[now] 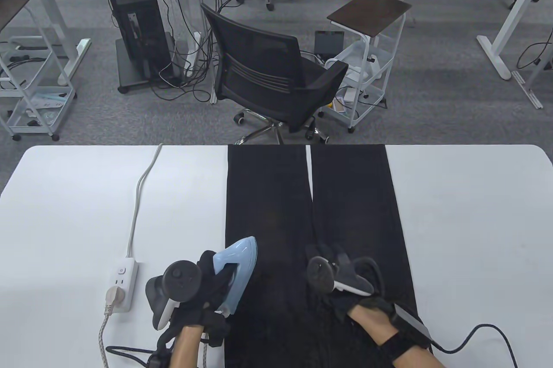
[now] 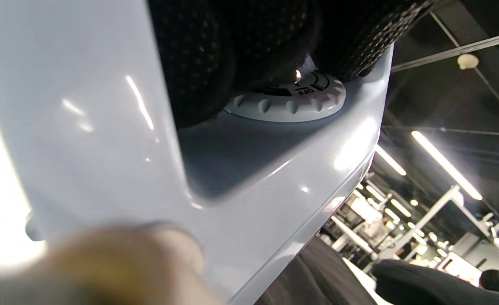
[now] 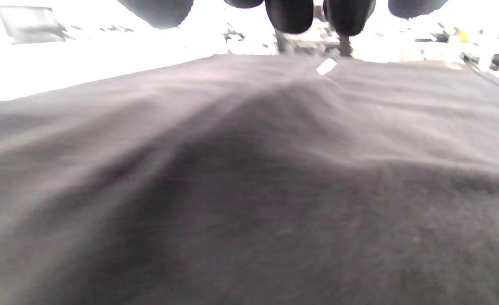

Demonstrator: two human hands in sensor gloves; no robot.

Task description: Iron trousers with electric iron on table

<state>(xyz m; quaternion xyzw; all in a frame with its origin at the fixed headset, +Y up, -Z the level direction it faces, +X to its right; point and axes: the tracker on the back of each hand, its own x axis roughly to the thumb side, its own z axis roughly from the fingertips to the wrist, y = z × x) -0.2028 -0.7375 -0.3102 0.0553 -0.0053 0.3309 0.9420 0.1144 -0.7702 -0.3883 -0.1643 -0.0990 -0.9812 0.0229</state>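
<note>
Black trousers (image 1: 345,199) lie flat along the middle of the white table (image 1: 466,212), legs pointing away. My left hand (image 1: 211,281) grips the handle of a light blue electric iron (image 1: 237,268), which sits on the left trouser leg near its left edge, nose pointing away. In the left wrist view the iron's body (image 2: 105,140) and its white dial (image 2: 287,101) fill the frame under my gloved fingers (image 2: 232,46). My right hand (image 1: 332,268) rests flat on the right trouser leg, fingers spread. The right wrist view shows the dark cloth (image 3: 249,190) and my fingertips (image 3: 289,15) at the top.
A white power strip (image 1: 122,283) with a plug in it lies left of the iron; its grey cable (image 1: 138,195) runs to the far table edge. A braided cord (image 1: 101,337) lies at the near left. A black office chair (image 1: 276,74) stands beyond the table.
</note>
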